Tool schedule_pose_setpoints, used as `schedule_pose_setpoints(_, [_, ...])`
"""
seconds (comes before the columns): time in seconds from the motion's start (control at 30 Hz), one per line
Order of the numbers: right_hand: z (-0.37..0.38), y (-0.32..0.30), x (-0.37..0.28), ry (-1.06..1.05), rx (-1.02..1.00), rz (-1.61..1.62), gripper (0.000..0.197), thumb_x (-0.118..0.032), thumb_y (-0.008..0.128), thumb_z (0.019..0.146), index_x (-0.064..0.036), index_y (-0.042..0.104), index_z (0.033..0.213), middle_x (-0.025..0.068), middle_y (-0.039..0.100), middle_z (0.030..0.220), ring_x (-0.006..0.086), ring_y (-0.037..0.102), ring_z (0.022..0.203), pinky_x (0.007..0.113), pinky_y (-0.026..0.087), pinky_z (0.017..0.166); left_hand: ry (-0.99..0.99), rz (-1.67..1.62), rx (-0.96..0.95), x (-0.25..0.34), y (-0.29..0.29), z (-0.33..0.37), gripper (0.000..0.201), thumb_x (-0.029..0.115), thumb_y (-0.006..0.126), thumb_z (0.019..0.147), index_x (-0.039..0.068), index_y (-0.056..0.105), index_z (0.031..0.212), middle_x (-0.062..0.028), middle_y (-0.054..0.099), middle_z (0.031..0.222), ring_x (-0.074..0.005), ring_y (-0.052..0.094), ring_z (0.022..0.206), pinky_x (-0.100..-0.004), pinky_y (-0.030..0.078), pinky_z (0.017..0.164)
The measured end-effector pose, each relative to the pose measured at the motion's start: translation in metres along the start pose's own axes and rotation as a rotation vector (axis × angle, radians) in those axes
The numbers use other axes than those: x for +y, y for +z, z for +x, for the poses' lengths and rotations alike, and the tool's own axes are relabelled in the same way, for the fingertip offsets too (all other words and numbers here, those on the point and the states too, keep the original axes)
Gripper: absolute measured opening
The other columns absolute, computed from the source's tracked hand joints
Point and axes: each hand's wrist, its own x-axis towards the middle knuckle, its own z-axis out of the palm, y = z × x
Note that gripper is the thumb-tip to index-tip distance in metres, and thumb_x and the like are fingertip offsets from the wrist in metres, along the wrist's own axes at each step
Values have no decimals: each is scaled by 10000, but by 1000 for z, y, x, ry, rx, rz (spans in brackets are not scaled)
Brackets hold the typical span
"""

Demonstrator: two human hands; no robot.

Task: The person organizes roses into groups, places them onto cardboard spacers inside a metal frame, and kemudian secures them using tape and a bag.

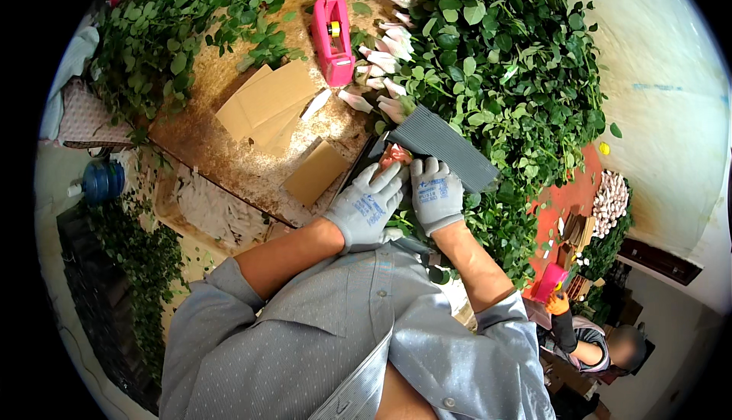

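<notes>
My left hand (368, 205), in a grey glove, lies with fingers stretched and slightly apart against a coral-pink rose (394, 156). Beside it, my right hand (437, 195), gloved alike, has its fingers pressed together and bent at the lower edge of a dark grey ribbed board (446, 148). What lies under those right fingertips is partly hidden. The rose's bloom shows between the two hands, next to the slanting board. Its stem is covered by my hands, and some green leaves show below them.
A pink tape dispenser (333, 46) and tan cardboard sheets (267, 103) sit on the worn table (217, 77). White-sleeved blooms (385, 57) edge a large leafy pile (496, 69) at right. Leaves (164, 46) cover the far left. A person with an orange glove (557, 303) is at lower right.
</notes>
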Motion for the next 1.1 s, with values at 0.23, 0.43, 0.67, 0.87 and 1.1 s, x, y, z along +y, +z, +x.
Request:
schedule_pose_setpoints(0.23, [-16, -16, 0, 45, 50, 112, 200, -213, 626, 923, -115, 640, 1096, 78, 640, 985, 267, 675, 890, 414, 558, 722, -19, -19, 190, -3, -12, -31, 625, 517, 652, 886, 41, 666, 1290, -151, 601, 1402, -321, 493, 1386, -527, 324, 1196])
schedule_pose_setpoints(0.43, [-44, -31, -16, -4, 130, 446, 243, -212, 672, 912, -114, 654, 1133, 96, 659, 997, 304, 678, 921, 430, 551, 766, -68, -109, 254, -13, -35, -76, 469, 339, 728, 838, 46, 685, 1201, -113, 662, 1258, -309, 584, 1229, -523, 427, 1114])
schedule_pose_setpoints(0.67, [-35, -26, -22, 49, -1, 441, 227, -235, 658, 926, -127, 630, 1124, 110, 671, 1012, 320, 685, 933, 453, 555, 759, 50, -112, 272, 4, -28, -51, 421, 294, 724, 848, 94, 697, 1217, -67, 658, 1254, -251, 597, 1197, -474, 438, 1105])
schedule_pose_setpoints(0.87, [-37, -26, -15, -38, -4, 473, 225, -273, 654, 949, -121, 633, 1113, 111, 676, 1011, 317, 691, 918, 448, 559, 749, 41, -96, 269, -5, -2, -55, 358, 249, 711, 857, 131, 713, 1195, -10, 669, 1239, -205, 612, 1117, -426, 469, 1053])
schedule_pose_setpoints(1.1, [-36, -7, -24, -23, 49, 540, 276, -305, 711, 941, -104, 668, 1126, 101, 704, 1049, 319, 678, 916, 446, 543, 747, 53, -110, 361, -10, 7, -53, 242, 203, 670, 875, 153, 764, 1093, 9, 703, 1125, -198, 638, 1031, -404, 499, 1007])
